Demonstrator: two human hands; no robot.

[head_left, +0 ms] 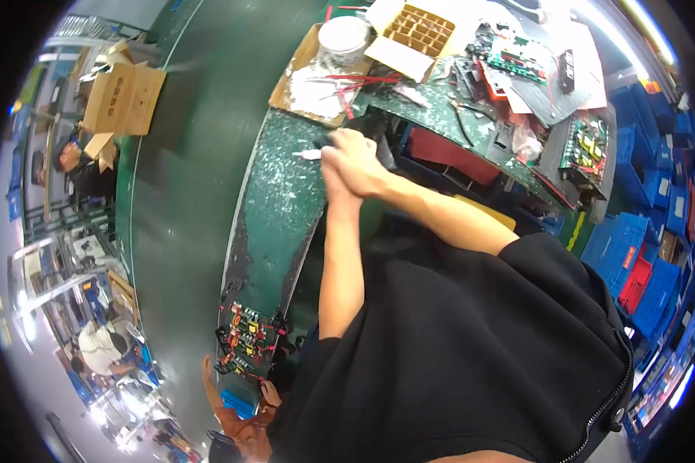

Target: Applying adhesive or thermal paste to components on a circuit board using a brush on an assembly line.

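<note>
My two hands meet above the green worktop [274, 193], close to the inner corner of the bench. My right hand [359, 158] lies across my left hand [334, 174], its fingers curled; what they close on is hidden. A small white pointed thing [309, 154] sticks out to the left from my left hand, which appears closed round it. Just above it is a dark, blurred piece [323, 141] whose kind I cannot make out. Black sheet-like material [377, 130] hangs behind my hands at the bench edge.
Ahead are a white tub [344, 38] on stained cardboard, a divided carton [417, 31], red wires [363, 78], pliers [462, 123] and circuit boards [517, 58]. More boards [249, 332] lie lower left, near another person's hand [270, 393]. Blue bins [618, 239] stand right.
</note>
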